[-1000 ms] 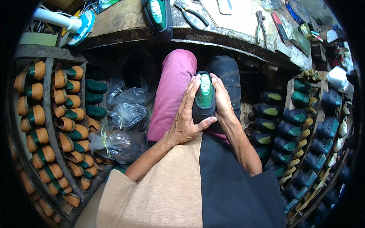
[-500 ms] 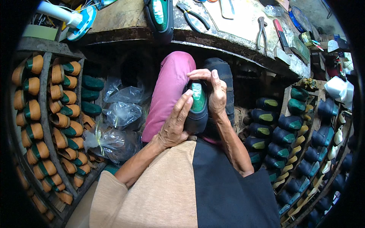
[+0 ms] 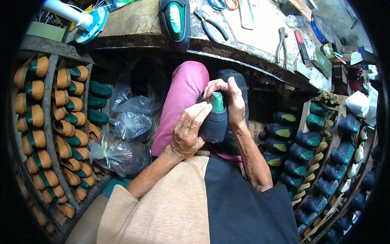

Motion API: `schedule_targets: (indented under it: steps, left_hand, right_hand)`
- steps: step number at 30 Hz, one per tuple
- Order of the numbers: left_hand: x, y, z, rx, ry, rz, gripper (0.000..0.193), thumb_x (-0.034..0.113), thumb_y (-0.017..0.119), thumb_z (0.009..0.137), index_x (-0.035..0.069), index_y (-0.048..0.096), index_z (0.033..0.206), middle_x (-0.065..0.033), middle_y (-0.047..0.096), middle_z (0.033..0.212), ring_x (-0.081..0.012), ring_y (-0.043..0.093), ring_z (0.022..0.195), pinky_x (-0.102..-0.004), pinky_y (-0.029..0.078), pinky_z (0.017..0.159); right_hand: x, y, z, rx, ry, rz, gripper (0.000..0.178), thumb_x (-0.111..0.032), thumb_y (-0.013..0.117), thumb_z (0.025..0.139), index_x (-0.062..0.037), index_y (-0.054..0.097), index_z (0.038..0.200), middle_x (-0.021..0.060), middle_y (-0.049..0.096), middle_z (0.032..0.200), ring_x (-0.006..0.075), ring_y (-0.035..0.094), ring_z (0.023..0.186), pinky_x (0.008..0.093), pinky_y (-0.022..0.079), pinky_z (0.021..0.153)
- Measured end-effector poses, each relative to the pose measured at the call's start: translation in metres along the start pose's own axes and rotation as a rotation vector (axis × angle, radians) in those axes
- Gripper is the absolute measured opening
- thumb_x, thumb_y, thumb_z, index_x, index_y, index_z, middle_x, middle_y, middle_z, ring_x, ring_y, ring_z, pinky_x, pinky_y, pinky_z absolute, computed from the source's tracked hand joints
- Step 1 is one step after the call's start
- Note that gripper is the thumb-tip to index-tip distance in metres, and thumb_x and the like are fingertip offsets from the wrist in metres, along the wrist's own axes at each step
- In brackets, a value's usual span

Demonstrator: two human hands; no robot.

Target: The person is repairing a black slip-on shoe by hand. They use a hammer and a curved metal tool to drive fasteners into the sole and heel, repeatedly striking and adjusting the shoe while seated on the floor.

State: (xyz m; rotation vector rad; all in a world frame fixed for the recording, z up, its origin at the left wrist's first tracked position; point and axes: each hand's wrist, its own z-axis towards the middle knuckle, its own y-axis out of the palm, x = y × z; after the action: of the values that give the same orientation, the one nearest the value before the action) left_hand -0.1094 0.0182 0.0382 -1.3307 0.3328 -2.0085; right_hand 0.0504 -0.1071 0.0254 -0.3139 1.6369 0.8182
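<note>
The left fingers [image 3: 194, 117] and right fingers [image 3: 216, 85], curled, hold the dark shoe [image 3: 214, 127] between them.

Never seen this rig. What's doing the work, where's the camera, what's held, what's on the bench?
No machine here: just a person's bare hands. The view comes from a wide fisheye camera worn on the head, looking down, so straight edges bend. Over the lap, the left hand holds the side of a dark shoe with a green insert; the right hand curls around its far end. The bench carries a similar shoe, pliers and pincers, among other tools.
</note>
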Motion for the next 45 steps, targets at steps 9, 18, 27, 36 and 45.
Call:
schedule_targets:
  steps: [9,18,27,36,45]
  left_hand:
    - [0.025,-0.026,-0.036,-0.020,-1.216,-1.641,0.086,0.024,0.061,0.114,-0.003,0.016,0.182,-0.0261,0.032,0.185,-0.0388,0.032,0.172,-0.0570,0.035,0.138]
    - [-0.040,0.035,0.025,-0.087,-0.974,-1.553,0.061,0.030,0.071,0.115,0.007,0.052,0.169,-0.0079,0.069,0.153,-0.0223,0.068,0.138,-0.0434,0.057,0.118]
    - [-0.037,0.051,0.019,-0.120,-1.007,-1.406,0.072,0.042,0.079,0.111,0.002,0.054,0.165,-0.0112,0.068,0.153,-0.0212,0.064,0.139,-0.0383,0.051,0.120]
    - [-0.040,0.047,0.008,-0.170,-0.928,-1.323,0.081,0.028,0.083,0.105,0.001,0.045,0.171,-0.0121,0.063,0.158,-0.0232,0.060,0.145,-0.0400,0.046,0.127]
    - [-0.041,0.041,0.002,-0.149,-0.844,-1.242,0.081,0.040,0.081,0.108,-0.001,0.048,0.170,-0.0138,0.063,0.160,-0.0239,0.059,0.146,-0.0399,0.042,0.129]
  right_hand:
    - [-0.028,0.003,-0.029,-0.128,-0.329,-0.260,0.070,-0.058,0.043,0.115,-0.0005,0.068,0.084,0.0142,0.071,0.088,0.0274,0.065,0.089,0.0444,0.051,0.094]
    - [0.000,-0.007,-0.058,0.640,-0.143,-0.181,0.040,-0.031,0.053,0.123,0.0001,0.068,0.144,0.0135,0.071,0.146,0.0234,0.068,0.131,0.0442,0.048,0.122]
    - [0.041,0.005,-0.074,0.468,0.144,0.112,0.076,-0.036,0.066,0.117,0.0023,0.035,0.176,0.0191,0.056,0.164,0.0261,0.056,0.149,0.0390,0.043,0.128]
    - [0.046,0.000,-0.082,0.398,0.102,-0.263,0.086,-0.033,0.072,0.113,0.0084,0.031,0.176,0.0270,0.052,0.168,0.0332,0.053,0.154,0.0417,0.040,0.131]
    - [0.009,0.028,-0.106,0.306,0.118,-0.443,0.123,-0.032,0.090,0.097,0.0016,0.009,0.184,0.0288,0.040,0.176,0.0368,0.051,0.157,0.0467,0.043,0.131]
